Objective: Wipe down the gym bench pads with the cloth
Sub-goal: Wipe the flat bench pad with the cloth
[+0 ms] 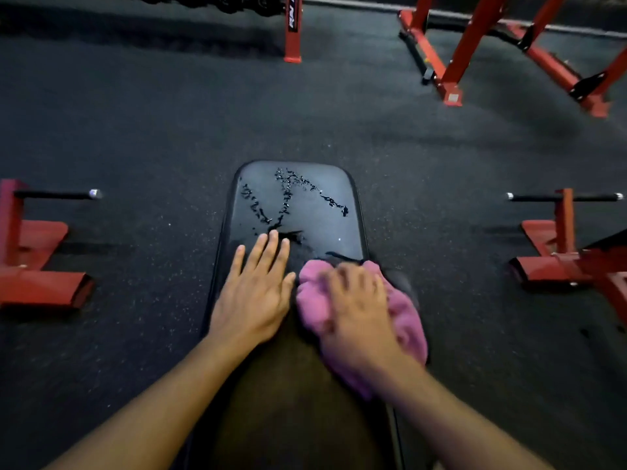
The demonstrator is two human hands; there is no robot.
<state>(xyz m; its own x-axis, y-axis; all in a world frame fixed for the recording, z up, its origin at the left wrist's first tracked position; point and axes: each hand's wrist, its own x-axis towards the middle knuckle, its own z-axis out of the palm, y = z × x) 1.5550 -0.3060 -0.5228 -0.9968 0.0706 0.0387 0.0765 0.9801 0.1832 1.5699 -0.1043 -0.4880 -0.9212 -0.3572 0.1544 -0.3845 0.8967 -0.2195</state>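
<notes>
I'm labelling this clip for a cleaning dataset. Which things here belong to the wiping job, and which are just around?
Part of the job: bench pad, pink cloth, liquid streaks, right hand, left hand.

Just around: red rack frames, red floor stands, rubber floor.

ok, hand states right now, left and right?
Left hand: open, fingers straight, flat on the bench pad.
Right hand: blurred, on top of the pink cloth; grip cannot be told.
</notes>
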